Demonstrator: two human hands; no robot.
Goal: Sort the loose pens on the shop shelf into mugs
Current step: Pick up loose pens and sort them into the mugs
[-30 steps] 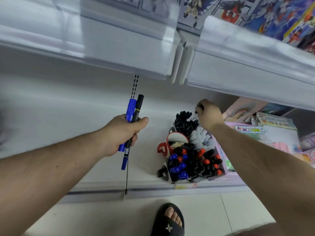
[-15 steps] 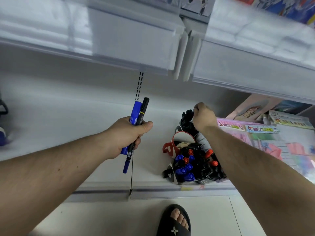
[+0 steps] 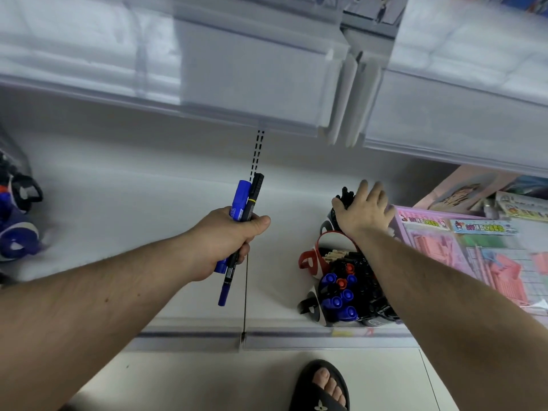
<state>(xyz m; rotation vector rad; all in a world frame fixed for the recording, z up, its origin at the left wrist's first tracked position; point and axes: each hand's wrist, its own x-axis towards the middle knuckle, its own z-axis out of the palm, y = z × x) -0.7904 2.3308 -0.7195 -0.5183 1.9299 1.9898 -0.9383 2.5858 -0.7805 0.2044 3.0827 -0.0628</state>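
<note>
My left hand (image 3: 221, 243) grips a bundle of pens (image 3: 241, 203) upright over the white shelf (image 3: 118, 221): a thick blue marker and a thin black pen with a blue lower cap. My right hand (image 3: 363, 212) is spread flat, fingers straight, over the far mug of black pens (image 3: 344, 194). In front of it stands a red-handled mug (image 3: 308, 261) with pale pens, and nearest me a mug (image 3: 311, 304) packed with blue, red and black markers (image 3: 341, 295).
Pink stationery boxes (image 3: 439, 241) lie right of the mugs. Dark blue and black items (image 3: 14, 221) sit at the shelf's far left. An upper shelf (image 3: 252, 84) overhangs. My sandalled foot (image 3: 321, 387) stands on the floor below the shelf edge (image 3: 189, 335).
My right hand has opened from a closed grip at the far mug to flat, spread fingers above it. The left hand has kept its pens almost still.
</note>
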